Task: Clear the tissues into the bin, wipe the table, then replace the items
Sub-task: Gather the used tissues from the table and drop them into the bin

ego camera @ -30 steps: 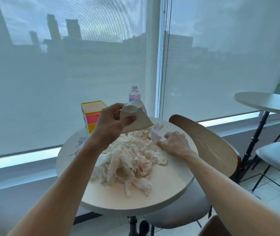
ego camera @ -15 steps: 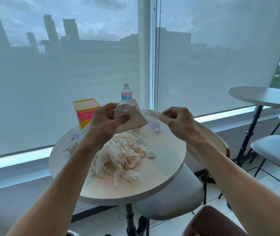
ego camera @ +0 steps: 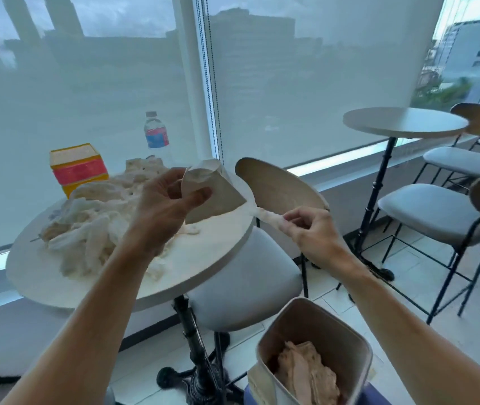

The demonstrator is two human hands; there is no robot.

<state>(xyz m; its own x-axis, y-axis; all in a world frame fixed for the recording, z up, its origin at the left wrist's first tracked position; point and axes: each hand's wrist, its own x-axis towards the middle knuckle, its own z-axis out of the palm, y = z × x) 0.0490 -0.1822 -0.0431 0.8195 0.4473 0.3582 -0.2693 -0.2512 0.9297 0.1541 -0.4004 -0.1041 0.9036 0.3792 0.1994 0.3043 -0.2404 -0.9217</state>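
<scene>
- The left hand (ego camera: 165,200) is raised above the round table (ego camera: 203,258), over its right part; the thumb and the curled fingers pinch a folded beige paper piece (ego camera: 215,194), which hangs to the right of the hand
- The right hand (ego camera: 308,229) is held beyond the right edge of the table, in the air, with the fingers curled; the fingertips pinch one twisted tissue (ego camera: 268,219), and its free end points back to the table edge
- Both forearms reach forward from the bottom of the view, the left one crossing over the near edge of the table
- Just behind the right hand stands a chair (ego camera: 276,188) with a wooden back, its grey seat pushed under the right edge of the table; so the room between table and chair is narrow
- The bin (ego camera: 346,331) stands on the floor, below the right forearm and near the front of the chair seat; its mouth is open and some crumpled tissues lie inside already
- The pile of tissues (ego camera: 92,229) covers the left and middle part of the table, to the left of the left hand and partly hidden by the left wrist
- At the far edge of the table stand a yellow and red box (ego camera: 76,168) and a water bottle (ego camera: 155,133), near the window blind
- To the right, well apart, there is a second round table (ego camera: 405,122) with more chairs (ego camera: 437,211)
</scene>
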